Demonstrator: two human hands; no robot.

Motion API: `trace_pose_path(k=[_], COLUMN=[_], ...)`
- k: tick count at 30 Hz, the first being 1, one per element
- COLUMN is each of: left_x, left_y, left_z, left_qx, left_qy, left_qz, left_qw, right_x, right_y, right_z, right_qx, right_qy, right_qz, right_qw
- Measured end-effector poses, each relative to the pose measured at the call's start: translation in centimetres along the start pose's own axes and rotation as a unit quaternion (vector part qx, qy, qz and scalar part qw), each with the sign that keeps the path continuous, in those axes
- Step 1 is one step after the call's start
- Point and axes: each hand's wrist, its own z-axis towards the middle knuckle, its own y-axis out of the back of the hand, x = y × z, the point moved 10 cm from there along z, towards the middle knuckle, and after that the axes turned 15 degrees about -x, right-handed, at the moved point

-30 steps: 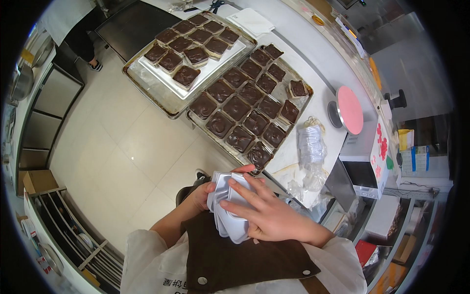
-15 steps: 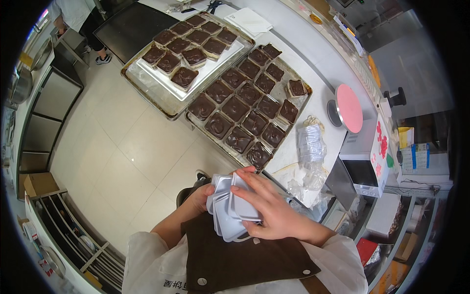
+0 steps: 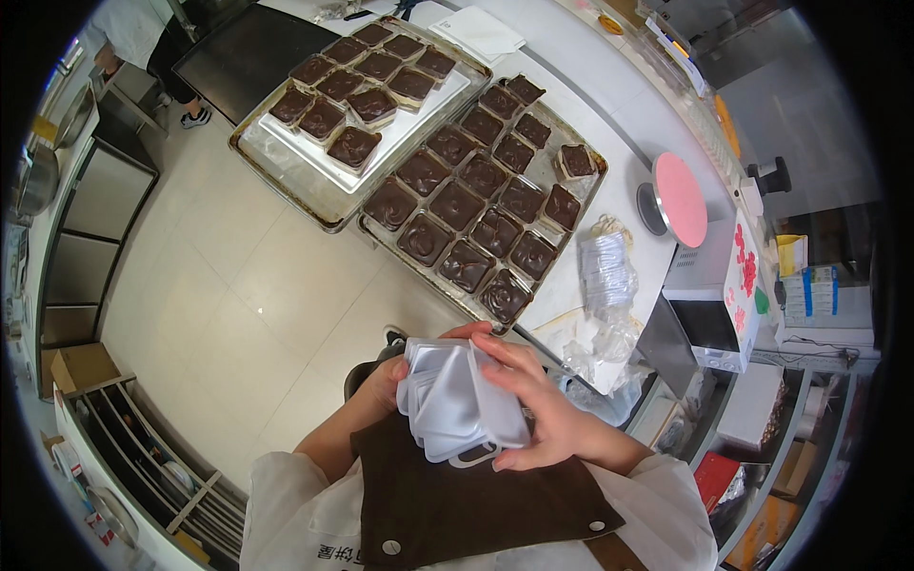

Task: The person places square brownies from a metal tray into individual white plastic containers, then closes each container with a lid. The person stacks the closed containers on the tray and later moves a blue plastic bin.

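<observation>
Close to my apron, both hands grip a loose stack of translucent white plastic lids [image 3: 457, 404] with rounded corners. My left hand [image 3: 388, 379] is closed on the stack's left side, most of its fingers hidden behind the lids. From the right, my right hand [image 3: 547, 404] wraps round the stack, thumb at the lower edge and fingers along the upper right. Several lids are fanned out at angles. Just beyond my hands, a metal tray [image 3: 373, 231] carries chocolate-topped square cakes [image 3: 457, 207], some in square tubs.
A second metal tray [image 3: 328, 221] at the far left bears a white board of cut chocolate-topped squares [image 3: 354, 146]. Bagged plastic lids [image 3: 607, 271], a pink turntable [image 3: 679, 200] and a white microwave [image 3: 709, 309] are at the right. Another person [image 3: 133, 38] stands at the far left.
The stack of lids has been turned and shifted slightly right, its lids fanned differently. My right hand has moved a little right, with its fingers more bent round the edge.
</observation>
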Motion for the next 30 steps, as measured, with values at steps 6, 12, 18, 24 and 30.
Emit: trace_pose_path(k=[6, 12, 18, 24, 30], left_x=[0.1, 0.5, 0.9, 1.4, 1.5], left_y=[0.1, 1.2, -0.6, -2.1, -3.4], left_z=[0.1, -0.2, 0.9, -0.8, -1.1], left_qx=[0.012, -0.007, 0.124, 0.155, 0.233], left_qy=[-0.011, -0.012, -0.029, -0.008, -0.009], left_qz=[0.010, 0.022, 0.004, -0.075, -0.096], left_qw=[1.000, 1.000, 0.992, 0.985, 0.968], right_x=[-2.6, -2.7, -3.0, -7.6, -18.2], right_y=[1.4, 0.6, 2.2, 6.9, 6.3], right_z=[-0.5, -0.8, -0.5, -0.8, 0.2], right_qx=[-0.092, -0.071, -0.177, -0.258, -0.131], right_qy=[-0.229, -0.275, -0.248, -0.232, -0.092], right_qz=[0.297, 0.338, 0.411, 0.501, -0.401], right_qw=[0.922, 0.897, 0.859, 0.793, 0.902])
